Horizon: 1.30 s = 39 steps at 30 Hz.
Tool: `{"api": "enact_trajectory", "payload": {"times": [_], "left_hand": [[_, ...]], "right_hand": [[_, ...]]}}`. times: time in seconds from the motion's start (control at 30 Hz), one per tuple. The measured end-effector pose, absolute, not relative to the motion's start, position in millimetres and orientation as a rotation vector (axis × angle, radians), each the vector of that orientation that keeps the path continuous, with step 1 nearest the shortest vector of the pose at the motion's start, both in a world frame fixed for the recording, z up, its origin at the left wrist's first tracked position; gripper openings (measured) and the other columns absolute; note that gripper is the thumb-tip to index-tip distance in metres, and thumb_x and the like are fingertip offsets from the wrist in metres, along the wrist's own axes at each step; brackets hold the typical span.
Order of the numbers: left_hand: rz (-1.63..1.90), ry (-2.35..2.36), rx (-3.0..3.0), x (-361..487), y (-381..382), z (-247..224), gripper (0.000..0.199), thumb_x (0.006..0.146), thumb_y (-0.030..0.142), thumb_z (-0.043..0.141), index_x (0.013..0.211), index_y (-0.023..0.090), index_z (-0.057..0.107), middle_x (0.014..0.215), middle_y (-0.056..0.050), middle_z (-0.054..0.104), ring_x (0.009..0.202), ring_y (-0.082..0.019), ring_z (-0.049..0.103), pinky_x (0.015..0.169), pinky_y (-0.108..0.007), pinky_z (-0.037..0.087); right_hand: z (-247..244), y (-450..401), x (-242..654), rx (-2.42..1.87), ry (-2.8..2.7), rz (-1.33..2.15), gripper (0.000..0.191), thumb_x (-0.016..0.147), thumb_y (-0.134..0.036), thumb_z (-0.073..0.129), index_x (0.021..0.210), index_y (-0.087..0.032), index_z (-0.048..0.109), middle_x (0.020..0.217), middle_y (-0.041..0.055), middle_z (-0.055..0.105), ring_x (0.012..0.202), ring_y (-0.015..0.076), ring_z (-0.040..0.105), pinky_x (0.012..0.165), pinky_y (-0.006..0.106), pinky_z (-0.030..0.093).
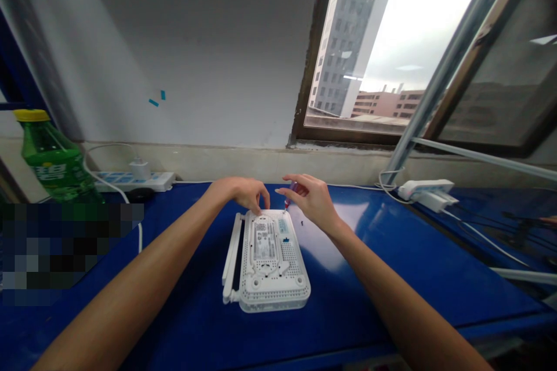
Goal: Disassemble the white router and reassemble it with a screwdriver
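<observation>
White Wi-Fi router (272, 261) is lying upside down on the blue desk (374, 284), a little left of centre, with its perforated white underside and printed label facing up. Two white antennas (232, 258) are lying folded flat along its left side.

At the far left, a green plastic bottle (54, 153) with a yellow cap is standing near the desk's back edge, tilted in the wide view. Just right of it, a white-and-blue power strip (134, 182) is sitting against the wall ledge with a white plug in it, and a white cable (139, 237) is curving down from there over the desk. A pixelated patch (69, 249) is hiding the near-left corner. Two small blue tape scraps (156, 98) are clinging to the grey wall above.

The left hand (246, 194) is curling forward, its fingertips touching the router's far edge. Just beside it, the right hand (311, 200) is pinching a small screwdriver (289, 194) with a red handle between thumb and fingers, its tip pointing down at the router's far right corner. A tiny dark speck (301, 223) is lying on the desk to the right of the router.

Further right, a white power adapter (426, 192) is resting at the desk's far edge with cables trailing off it, a metal pole (452, 64) is rising diagonally, and an open window (391, 46) is showing pale buildings outside.
</observation>
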State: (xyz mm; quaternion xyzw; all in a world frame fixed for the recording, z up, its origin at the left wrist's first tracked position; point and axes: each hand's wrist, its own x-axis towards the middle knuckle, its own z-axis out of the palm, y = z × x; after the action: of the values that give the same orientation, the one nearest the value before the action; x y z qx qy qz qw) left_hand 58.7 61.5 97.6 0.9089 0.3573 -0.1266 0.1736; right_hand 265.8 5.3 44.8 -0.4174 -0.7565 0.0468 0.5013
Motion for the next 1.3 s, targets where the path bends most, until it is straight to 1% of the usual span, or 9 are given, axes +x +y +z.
{"api": "enact_trajectory", "payload": {"times": [0.07, 0.2, 0.3, 0.43, 0.7, 0.83, 0.9, 1.07, 1.3], "left_hand": [[-0.361, 1.012, 2.577, 58.8, 61.4, 97.8, 0.041, 0.076, 0.032, 0.071, 0.116, 0.022, 0.075, 0.095, -0.003, 0.078, 0.081, -0.018, 0.069, 0.069, -0.024, 0.049], [-0.366, 1.018, 2.574, 59.1, 60.7, 98.1, 0.041, 0.077, 0.030, 0.070, 0.117, 0.022, 0.074, 0.096, -0.003, 0.078, 0.080, -0.018, 0.069, 0.069, -0.024, 0.049], [-0.364, 1.019, 2.571, 59.1, 60.3, 98.0, 0.042, 0.077, 0.029, 0.070, 0.118, 0.020, 0.074, 0.097, -0.005, 0.077, 0.081, -0.018, 0.069, 0.069, -0.025, 0.049], [-0.363, 1.012, 2.567, 58.9, 62.1, 96.8, 0.042, 0.077, 0.032, 0.071, 0.118, 0.021, 0.074, 0.097, -0.004, 0.077, 0.081, -0.018, 0.069, 0.070, -0.025, 0.049], [-0.371, 1.001, 2.569, 58.6, 65.4, 95.2, 0.043, 0.078, 0.032, 0.071, 0.119, 0.021, 0.073, 0.097, -0.003, 0.078, 0.083, -0.019, 0.069, 0.069, -0.024, 0.049], [-0.371, 0.993, 2.568, 59.0, 65.8, 95.0, 0.043, 0.079, 0.030, 0.070, 0.120, 0.019, 0.073, 0.097, -0.004, 0.078, 0.083, -0.019, 0.070, 0.069, -0.025, 0.049], [-0.377, 0.984, 2.566, 59.2, 66.5, 94.8, 0.043, 0.078, 0.030, 0.071, 0.120, 0.019, 0.073, 0.095, -0.004, 0.078, 0.082, -0.020, 0.070, 0.069, -0.026, 0.049], [-0.375, 0.956, 2.555, 58.9, 67.3, 94.6, 0.043, 0.078, 0.028, 0.070, 0.120, 0.018, 0.073, 0.093, -0.004, 0.078, 0.082, -0.021, 0.069, 0.069, -0.026, 0.049], [-0.360, 0.962, 2.548, 58.1, 65.6, 95.0, 0.041, 0.077, 0.030, 0.071, 0.117, 0.020, 0.075, 0.091, -0.003, 0.077, 0.079, -0.018, 0.069, 0.066, -0.024, 0.047]], "right_hand": [[45.4, 4.3, 265.6, -0.990, -1.868, 0.135, 0.031, 0.094, -0.037, 0.066, 0.117, -0.018, 0.074, 0.089, 0.0078, 0.073, 0.072, 0.0172, 0.069, 0.071, 0.033, 0.058], [42.7, 5.8, 267.1, -0.849, -1.876, 0.522, 0.037, 0.099, -0.029, 0.052, 0.134, -0.020, 0.063, 0.126, 0.0132, 0.069, 0.103, 0.0216, 0.072, 0.079, 0.035, 0.061], [41.5, 6.5, 268.1, -0.828, -1.808, 0.666, 0.035, 0.094, -0.029, 0.060, 0.126, -0.017, 0.067, 0.108, 0.0115, 0.076, 0.092, 0.0219, 0.076, 0.077, 0.036, 0.063], [44.6, 4.8, 266.8, -0.923, -1.756, 0.550, 0.028, 0.087, -0.032, 0.071, 0.111, -0.016, 0.074, 0.080, 0.0051, 0.076, 0.072, 0.0201, 0.075, 0.073, 0.036, 0.063], [43.9, 2.4, 258.9, -1.011, -1.831, 0.017, 0.026, 0.086, -0.040, 0.077, 0.102, -0.020, 0.076, 0.079, 0.0038, 0.070, 0.065, 0.0152, 0.063, 0.065, 0.031, 0.055], [42.2, 1.0, 260.2, -0.940, -1.944, 0.247, 0.037, 0.094, -0.032, 0.064, 0.129, -0.021, 0.065, 0.106, 0.0090, 0.073, 0.087, 0.0190, 0.070, 0.074, 0.032, 0.059], [42.4, 0.4, 262.6, -0.869, -1.974, 0.477, 0.038, 0.096, -0.027, 0.058, 0.133, -0.021, 0.060, 0.110, 0.0091, 0.074, 0.093, 0.0194, 0.073, 0.079, 0.033, 0.060], [45.6, -1.8, 266.7, -0.886, -1.959, 0.595, 0.025, 0.094, -0.023, 0.059, 0.118, -0.021, 0.064, 0.088, 0.0037, 0.077, 0.081, 0.0185, 0.076, 0.078, 0.033, 0.062], [54.7, -7.5, 260.0, -1.058, -1.938, 0.384, 0.016, 0.087, -0.027, 0.069, 0.101, -0.020, 0.066, 0.065, -0.0017, 0.070, 0.060, 0.0164, 0.071, 0.058, 0.025, 0.054]]}}
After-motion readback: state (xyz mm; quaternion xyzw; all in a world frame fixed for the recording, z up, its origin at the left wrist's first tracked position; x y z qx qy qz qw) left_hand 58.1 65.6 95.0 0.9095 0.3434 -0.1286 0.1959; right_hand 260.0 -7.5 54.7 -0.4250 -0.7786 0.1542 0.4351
